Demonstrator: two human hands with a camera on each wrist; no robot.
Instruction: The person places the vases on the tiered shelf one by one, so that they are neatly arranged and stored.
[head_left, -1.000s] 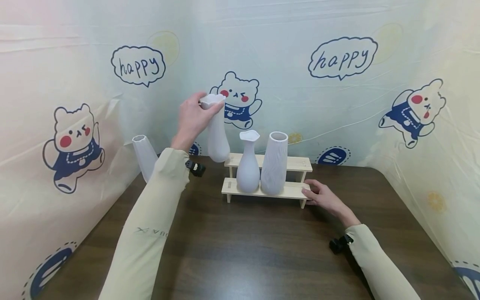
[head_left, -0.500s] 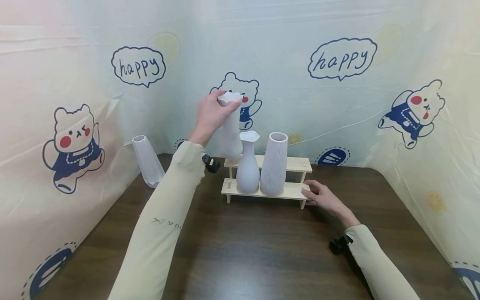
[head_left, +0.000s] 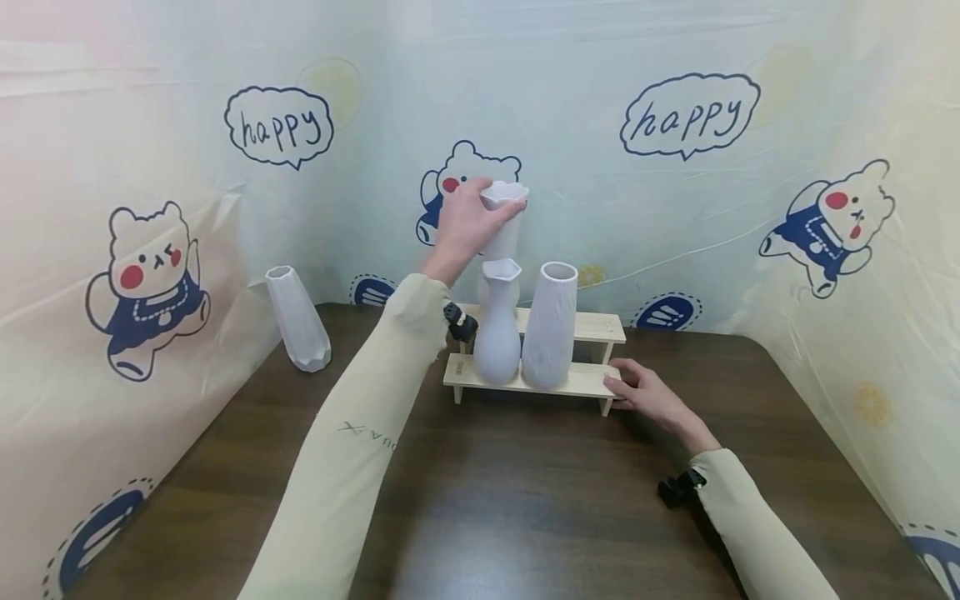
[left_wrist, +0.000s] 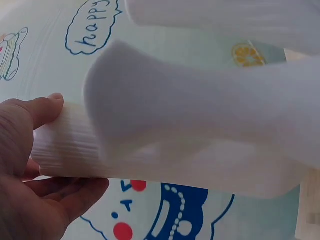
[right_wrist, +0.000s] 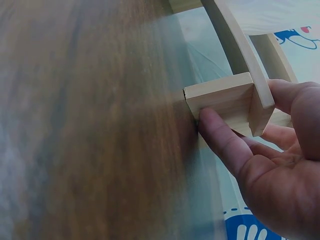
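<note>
My left hand [head_left: 467, 221] grips a white vase [head_left: 504, 239] near its wavy rim, fingers and thumb around the neck. That vase is upright over the upper step at the back of a two-step wooden stand [head_left: 581, 380], its lower part mostly hidden behind a round-bellied vase [head_left: 498, 337] with a flared mouth. In the left wrist view, the flared vase [left_wrist: 165, 95] overlaps the held vase [left_wrist: 70, 142], whose base is close to the wood. A carved, tapered vase [head_left: 550, 333] stands on the lower step. My right hand [head_left: 648, 395] holds that step's right end, fingertip against a leg [right_wrist: 222, 100].
A faceted white vase [head_left: 298, 321] stands at the left of the dark wooden table [head_left: 540, 500], away from the stand. A printed curtain [head_left: 570, 192] hangs close behind and along both sides.
My left hand has carried the vase rightward, from left of the stand to above its upper step behind the flared vase. My right hand has stayed on the stand's right end.
</note>
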